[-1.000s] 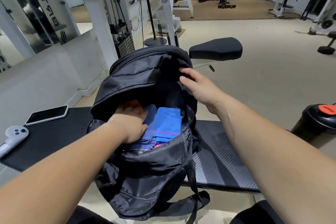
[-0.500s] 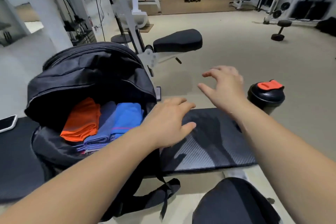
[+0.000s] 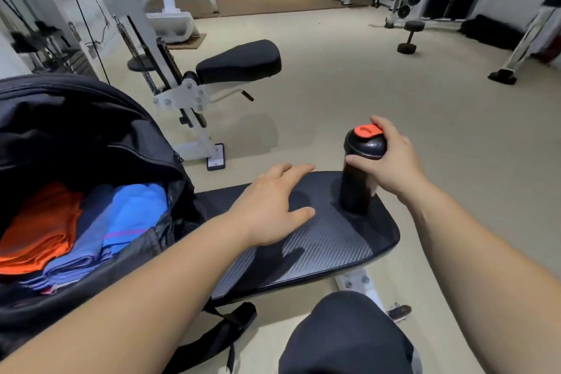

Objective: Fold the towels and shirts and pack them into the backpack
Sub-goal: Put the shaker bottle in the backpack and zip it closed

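The black backpack (image 3: 91,136) stands open at the left end of the bench. Inside it lie a folded orange cloth (image 3: 39,231), a grey-blue one (image 3: 88,237) and a bright blue one (image 3: 136,215), side by side. My left hand (image 3: 270,209) hovers open over the bench pad, fingers spread, just right of the backpack. My right hand (image 3: 391,161) grips the top of a black shaker bottle (image 3: 358,179) with an orange lid, which stands upright on the bench's right end.
The black carbon-pattern bench pad (image 3: 318,246) runs across the middle. A white machine with a black seat pad (image 3: 239,61) stands behind it. A dumbbell (image 3: 409,36) lies on the beige floor far right. My dark-clothed knee (image 3: 346,334) is below the bench.
Both hands left the backpack and moved right. My right hand reached the shaker bottle and closed on its top. The view swung right, so the backpack now sits at the left edge.
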A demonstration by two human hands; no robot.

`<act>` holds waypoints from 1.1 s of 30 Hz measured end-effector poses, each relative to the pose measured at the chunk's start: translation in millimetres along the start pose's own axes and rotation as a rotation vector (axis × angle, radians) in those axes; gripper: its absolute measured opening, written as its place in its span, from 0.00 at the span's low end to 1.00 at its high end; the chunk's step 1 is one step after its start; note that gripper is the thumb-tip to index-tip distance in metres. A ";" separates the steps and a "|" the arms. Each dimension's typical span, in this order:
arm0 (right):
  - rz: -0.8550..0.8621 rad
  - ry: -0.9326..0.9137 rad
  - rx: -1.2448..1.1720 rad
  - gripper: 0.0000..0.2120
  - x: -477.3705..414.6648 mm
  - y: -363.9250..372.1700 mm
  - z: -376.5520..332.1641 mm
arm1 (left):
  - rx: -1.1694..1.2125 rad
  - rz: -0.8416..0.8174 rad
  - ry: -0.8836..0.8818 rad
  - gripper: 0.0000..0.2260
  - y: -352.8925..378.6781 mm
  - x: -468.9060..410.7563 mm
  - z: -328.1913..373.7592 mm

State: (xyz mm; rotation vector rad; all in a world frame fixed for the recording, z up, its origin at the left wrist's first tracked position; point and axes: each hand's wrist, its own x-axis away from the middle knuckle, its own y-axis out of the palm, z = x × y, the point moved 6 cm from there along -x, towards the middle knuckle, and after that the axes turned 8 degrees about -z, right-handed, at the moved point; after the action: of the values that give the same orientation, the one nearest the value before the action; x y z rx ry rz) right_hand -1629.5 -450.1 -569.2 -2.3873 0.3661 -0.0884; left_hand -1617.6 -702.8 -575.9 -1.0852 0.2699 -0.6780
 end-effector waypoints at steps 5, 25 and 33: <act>-0.155 -0.144 0.044 0.42 2.0 22.8 -23.4 | 0.069 0.009 -0.009 0.39 3.3 2.0 1.1; -0.203 -0.426 -0.394 0.30 58.6 33.4 -115.4 | 0.349 0.430 0.120 0.55 -32.2 15.8 10.9; -0.069 -0.221 -0.717 0.26 47.5 54.5 -125.3 | 0.380 0.617 0.117 0.53 -111.4 24.1 -3.9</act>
State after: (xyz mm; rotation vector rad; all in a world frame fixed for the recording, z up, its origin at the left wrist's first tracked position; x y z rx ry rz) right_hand -1617.4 -583.1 -513.7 -3.0750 0.2310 0.3280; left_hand -1642.7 -753.2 -476.7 -0.5494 0.5258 -0.2195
